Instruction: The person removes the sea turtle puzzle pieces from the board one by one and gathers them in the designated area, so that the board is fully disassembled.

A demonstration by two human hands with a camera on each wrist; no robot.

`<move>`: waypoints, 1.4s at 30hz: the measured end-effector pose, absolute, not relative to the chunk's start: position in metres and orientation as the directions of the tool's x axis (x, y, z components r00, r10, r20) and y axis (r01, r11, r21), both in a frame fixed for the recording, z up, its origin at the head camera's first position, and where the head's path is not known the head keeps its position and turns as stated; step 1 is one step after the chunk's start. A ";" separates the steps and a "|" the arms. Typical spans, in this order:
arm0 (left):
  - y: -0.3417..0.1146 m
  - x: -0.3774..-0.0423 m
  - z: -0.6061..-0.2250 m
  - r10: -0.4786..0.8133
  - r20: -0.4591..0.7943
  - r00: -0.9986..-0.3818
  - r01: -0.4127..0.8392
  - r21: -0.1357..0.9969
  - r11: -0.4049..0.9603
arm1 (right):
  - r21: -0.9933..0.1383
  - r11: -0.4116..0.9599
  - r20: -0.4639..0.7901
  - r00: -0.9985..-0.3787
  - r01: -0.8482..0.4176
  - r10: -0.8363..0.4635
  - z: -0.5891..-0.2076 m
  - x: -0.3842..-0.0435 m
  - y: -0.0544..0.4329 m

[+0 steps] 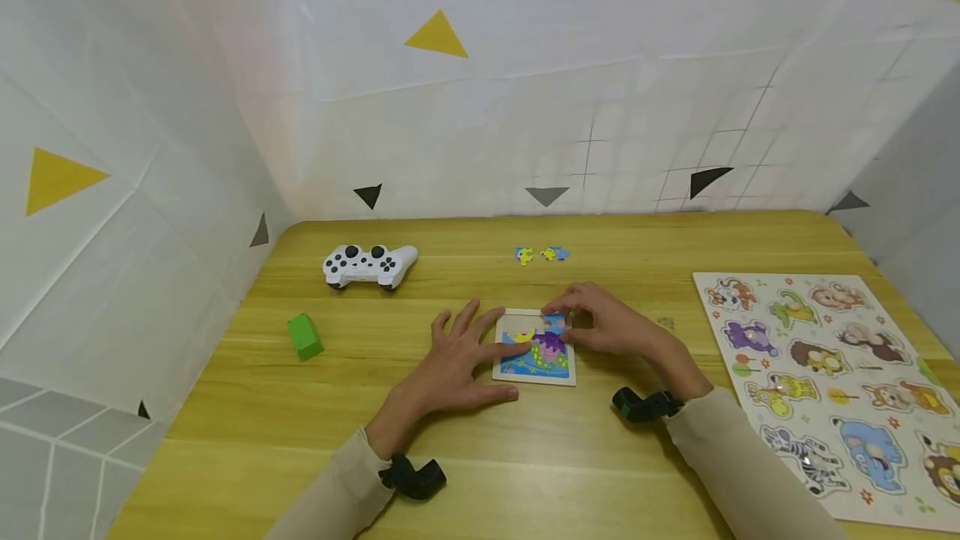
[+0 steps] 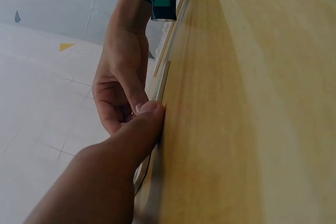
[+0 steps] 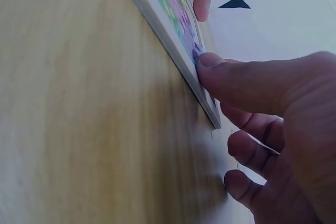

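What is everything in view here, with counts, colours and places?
Framed puzzle: one, multicoloured, pale frame, mid-table
Loose puzzle pieces: two, blue and yellow, beyond the puzzle
Game controller: one, white and black, far left
Block: one, green, left, nearer than the controller
Animal board: one, white with multicoloured animals, right side
Small mark: one, dark, beyond right wrist, unidentifiable
Table: one, yellow-brown, beneath these
Sheeting: count unclear, white with coloured triangles, behind and beside table
Left hand: one, bare, at the puzzle's left
Right hand: one, bare, at its far-right corner
Sleeves: two, beige, on forearms
Wrist cameras: two, black, at wrists
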State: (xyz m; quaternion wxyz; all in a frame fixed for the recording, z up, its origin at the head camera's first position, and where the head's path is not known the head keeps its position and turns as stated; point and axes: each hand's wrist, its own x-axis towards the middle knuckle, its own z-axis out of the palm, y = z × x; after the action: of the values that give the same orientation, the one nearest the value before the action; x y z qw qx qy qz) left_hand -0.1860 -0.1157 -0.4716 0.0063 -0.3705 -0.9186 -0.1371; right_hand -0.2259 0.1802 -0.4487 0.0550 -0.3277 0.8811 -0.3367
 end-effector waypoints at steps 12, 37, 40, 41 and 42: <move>-0.116 -0.186 -0.473 0.678 0.101 -0.728 0.677 0.257 0.689 | -0.619 0.577 0.119 -0.790 -0.533 -0.602 -0.450 -0.227 0.182; -0.117 -0.186 -0.474 0.680 0.108 -0.725 0.682 0.249 0.688 | -0.612 0.587 0.218 -0.827 -0.530 -0.519 -0.460 -0.238 0.215; -0.117 -0.185 -0.473 0.678 0.110 -0.727 0.681 0.250 0.689 | -0.603 0.594 0.232 -0.830 -0.532 -0.507 -0.461 -0.240 0.217; -0.117 -0.185 -0.473 0.678 0.112 -0.726 0.681 0.250 0.688 | -0.603 0.605 0.226 -0.839 -0.520 -0.495 -0.461 -0.241 0.218; -0.116 -0.185 -0.473 0.678 0.114 -0.726 0.682 0.251 0.687 | -0.604 0.615 0.221 -0.848 -0.507 -0.482 -0.462 -0.241 0.218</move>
State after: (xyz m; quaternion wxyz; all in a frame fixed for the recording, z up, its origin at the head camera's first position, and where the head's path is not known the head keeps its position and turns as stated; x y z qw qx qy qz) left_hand -0.1850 -0.1165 -0.4726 0.0060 -0.3702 -0.9184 -0.1391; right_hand -0.2414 0.2181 -0.4618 -0.0183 -0.2751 0.8985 -0.3415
